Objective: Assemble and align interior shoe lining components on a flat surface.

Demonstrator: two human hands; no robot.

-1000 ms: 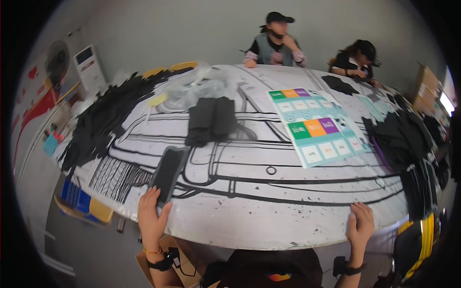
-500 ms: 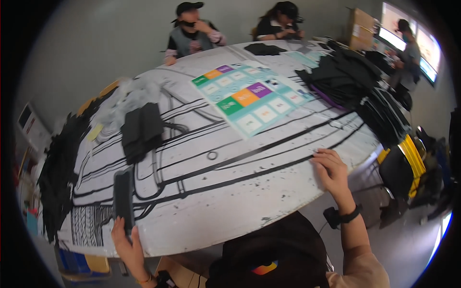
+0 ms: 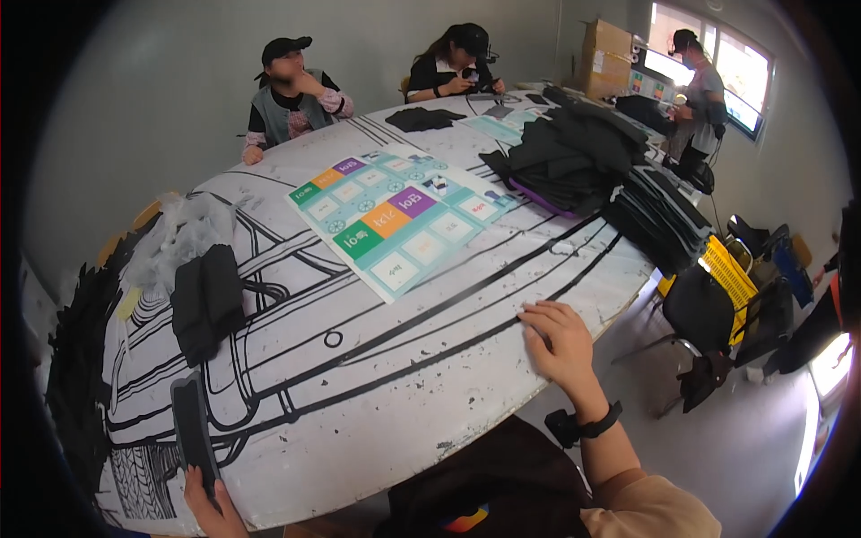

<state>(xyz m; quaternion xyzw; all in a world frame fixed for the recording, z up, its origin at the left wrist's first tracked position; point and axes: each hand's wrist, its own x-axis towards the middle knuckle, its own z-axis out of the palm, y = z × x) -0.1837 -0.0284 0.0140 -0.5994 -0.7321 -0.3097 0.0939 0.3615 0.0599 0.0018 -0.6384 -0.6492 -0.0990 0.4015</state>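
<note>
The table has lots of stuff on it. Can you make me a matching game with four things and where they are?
Things:
1. flat black piece
2. colourful sheet
3. yellow crate
4. folded black cloth

Places:
A. off the table, on the right
B. lying on the table, left of the colourful squares
C. held in the left hand at the near edge
D. spread flat in the middle of the table

Pairs: 1-C, 2-D, 3-A, 4-B
</note>
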